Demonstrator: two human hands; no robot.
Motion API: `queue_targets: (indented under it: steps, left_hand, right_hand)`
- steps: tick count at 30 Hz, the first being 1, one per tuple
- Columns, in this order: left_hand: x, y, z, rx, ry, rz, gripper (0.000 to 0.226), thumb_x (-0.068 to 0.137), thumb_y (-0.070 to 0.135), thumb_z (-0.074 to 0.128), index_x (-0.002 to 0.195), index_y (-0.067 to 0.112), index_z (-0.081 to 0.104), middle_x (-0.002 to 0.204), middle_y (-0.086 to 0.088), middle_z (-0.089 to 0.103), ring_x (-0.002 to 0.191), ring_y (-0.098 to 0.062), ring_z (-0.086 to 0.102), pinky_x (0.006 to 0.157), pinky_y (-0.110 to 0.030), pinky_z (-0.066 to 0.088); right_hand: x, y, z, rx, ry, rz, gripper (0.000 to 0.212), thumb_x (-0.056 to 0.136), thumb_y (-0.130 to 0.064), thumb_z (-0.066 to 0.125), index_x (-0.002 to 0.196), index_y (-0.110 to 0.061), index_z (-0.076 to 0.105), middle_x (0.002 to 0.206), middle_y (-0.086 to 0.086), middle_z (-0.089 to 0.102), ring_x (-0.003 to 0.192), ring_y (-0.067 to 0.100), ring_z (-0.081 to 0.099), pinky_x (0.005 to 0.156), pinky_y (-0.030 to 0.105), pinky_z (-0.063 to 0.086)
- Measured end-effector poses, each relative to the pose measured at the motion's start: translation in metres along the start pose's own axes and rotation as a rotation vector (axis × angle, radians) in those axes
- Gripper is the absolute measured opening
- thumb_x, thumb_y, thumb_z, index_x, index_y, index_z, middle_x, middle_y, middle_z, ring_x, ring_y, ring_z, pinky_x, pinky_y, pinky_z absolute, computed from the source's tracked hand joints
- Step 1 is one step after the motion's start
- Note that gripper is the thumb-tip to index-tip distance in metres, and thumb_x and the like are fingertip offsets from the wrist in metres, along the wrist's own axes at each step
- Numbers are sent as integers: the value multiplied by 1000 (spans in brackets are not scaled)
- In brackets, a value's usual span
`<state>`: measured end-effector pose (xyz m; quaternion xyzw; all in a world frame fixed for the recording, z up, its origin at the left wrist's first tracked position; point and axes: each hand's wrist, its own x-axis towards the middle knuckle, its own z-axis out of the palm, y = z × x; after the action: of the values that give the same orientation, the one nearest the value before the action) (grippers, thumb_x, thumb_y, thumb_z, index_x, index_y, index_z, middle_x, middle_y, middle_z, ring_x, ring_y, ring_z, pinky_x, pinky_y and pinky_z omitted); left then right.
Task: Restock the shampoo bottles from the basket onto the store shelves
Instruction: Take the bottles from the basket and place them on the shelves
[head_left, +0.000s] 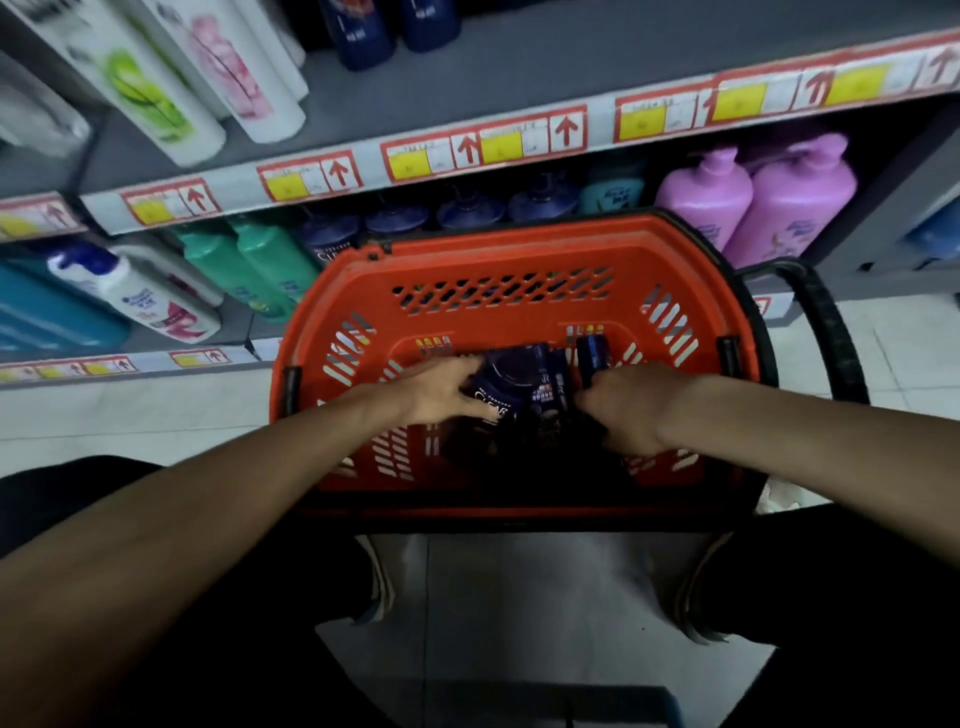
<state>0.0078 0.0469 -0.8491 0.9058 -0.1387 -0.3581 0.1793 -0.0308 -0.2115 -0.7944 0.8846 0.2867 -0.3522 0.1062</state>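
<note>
An orange plastic basket (498, 270) stands on the floor in front of the shelves. Dark navy shampoo bottles (524, 384) lie in its bottom. My left hand (431, 392) rests on the left one, fingers spread over its label. My right hand (628, 405) is curled around another dark bottle (592, 353) at the right side of the basket. Matching navy bottles (470, 210) stand on the lower shelf just behind the basket.
The upper shelf (467, 78) carries white bottles (156, 88) at left and navy ones at the back. The lower shelf holds green (249, 260), white, teal and purple bottles (753, 192). A black basket handle (826, 322) arcs out at right. My shoes stand on pale floor tiles.
</note>
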Motion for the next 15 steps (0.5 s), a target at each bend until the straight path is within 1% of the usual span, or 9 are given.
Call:
queue_targets:
  steps: [2, 3, 5, 6, 8, 10, 11, 13, 15]
  left_hand:
    - [-11, 8, -16, -148, 61, 35, 87, 77, 71, 73, 149, 28, 48, 145, 14, 56, 131, -12, 55, 114, -37, 44]
    - [-16, 13, -25, -221, 107, 56, 83, 75, 70, 75, 145, 31, 53, 142, 16, 59, 129, -10, 57, 114, -39, 44]
    - [-29, 22, -42, -382, 208, 108, 80, 69, 71, 80, 136, 30, 62, 132, 13, 68, 123, -11, 64, 111, -44, 48]
    - [-36, 29, -51, -440, 252, 139, 76, 70, 65, 83, 133, 27, 64, 128, 10, 72, 120, -12, 67, 109, -45, 51]
    - [-53, 42, -69, -533, 331, 160, 57, 79, 44, 86, 127, 22, 67, 121, 6, 74, 113, -11, 70, 105, -40, 54]
    - [-70, 50, -83, -615, 415, 173, 40, 87, 22, 81, 125, 20, 67, 116, 7, 75, 106, -5, 71, 96, -27, 56]
    - [-78, 53, -88, -660, 462, 187, 39, 89, 18, 79, 126, 18, 67, 116, 5, 76, 105, -6, 72, 93, -25, 56]
    - [-85, 56, -91, -798, 574, 189, 39, 90, 17, 78, 127, 13, 68, 117, -3, 77, 105, -17, 73, 91, -30, 58]
    - [-83, 63, -91, -973, 679, 133, 35, 89, 21, 79, 122, 13, 72, 110, -7, 78, 95, -21, 75, 82, -34, 60]
  right_hand:
    - [-1, -7, -18, 58, 46, 4, 34, 92, -27, 65, 123, -16, 62, 121, 6, 65, 106, 26, 66, 81, 36, 58]
    - [-2, -11, -29, 97, 78, 0, 39, 91, -30, 66, 127, -16, 59, 123, 7, 64, 109, 28, 65, 86, 38, 58]
    - [-5, -18, -50, 200, 149, -17, 51, 89, -34, 70, 134, -17, 52, 124, 9, 63, 110, 32, 65, 90, 41, 58]
    - [-6, -22, -60, 249, 184, -27, 54, 88, -33, 72, 135, -18, 50, 122, 10, 63, 107, 32, 66, 89, 42, 58]
    - [-11, -27, -77, 308, 255, -42, 52, 88, -29, 73, 134, -16, 51, 116, 9, 65, 101, 30, 66, 88, 42, 58]
    - [-17, -28, -89, 353, 336, -44, 50, 89, -26, 72, 133, -14, 50, 117, 7, 64, 101, 28, 63, 88, 39, 55]
    - [-21, -29, -94, 372, 375, -43, 52, 90, -26, 73, 134, -13, 49, 119, 7, 61, 102, 27, 61, 88, 36, 52]
    - [-24, -28, -102, 413, 436, -40, 61, 89, -31, 74, 139, -15, 43, 119, 8, 58, 103, 27, 58, 85, 35, 48]
    - [-22, -29, -106, 471, 488, -49, 76, 87, -35, 76, 148, -19, 33, 121, 9, 59, 104, 29, 60, 88, 38, 51]
